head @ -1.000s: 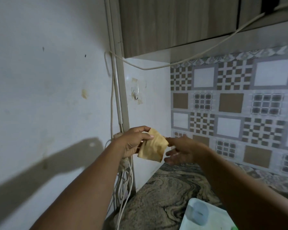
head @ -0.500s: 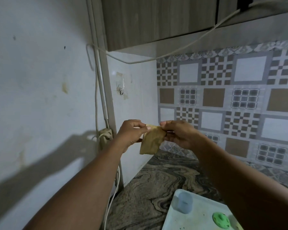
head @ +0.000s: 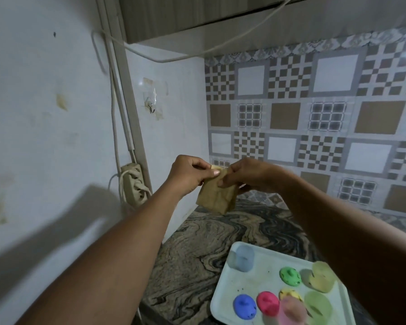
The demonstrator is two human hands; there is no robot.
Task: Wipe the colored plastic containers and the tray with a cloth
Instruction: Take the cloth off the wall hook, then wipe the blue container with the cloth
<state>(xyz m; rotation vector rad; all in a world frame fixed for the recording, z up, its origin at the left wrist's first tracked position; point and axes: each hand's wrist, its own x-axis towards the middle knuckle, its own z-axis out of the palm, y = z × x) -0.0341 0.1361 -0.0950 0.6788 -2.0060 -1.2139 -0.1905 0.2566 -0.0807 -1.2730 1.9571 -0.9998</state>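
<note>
You hold the cloth [head: 217, 195] up in front of you with both hands, well above the marbled counter [head: 204, 249] and in front of the tiled wall [head: 314, 113]. Your left hand [head: 188, 175] pinches its upper left edge between thumb and curled fingers, and your right hand [head: 246, 175] pinches the upper right edge the same way, so the tan fabric hangs down between them as a small, partly folded square. Gripping it by the top with both hands looks like a way to fold or straighten it into a pad that fits the palm before any wiping begins. The things to be cleaned wait below and to your right: the pale tray [head: 225, 289] sits on the counter, and on it stand a translucent blue container [head: 243, 258], a yellow container [head: 322, 275] and a green container [head: 318, 306], with a pinkish one [head: 291, 310] blurred at the near edge. Lying beside them are domed lids, a green lid [head: 290, 275], a blue lid [head: 245, 306] and a pink lid [head: 267, 303], with a yellow one partly hidden behind. None of these is touched by the cloth yet, so I judge the wiping has not started. Dark specks show on the bare part of the tray, which suggests it needs a pass once the containers are lifted off.
</note>
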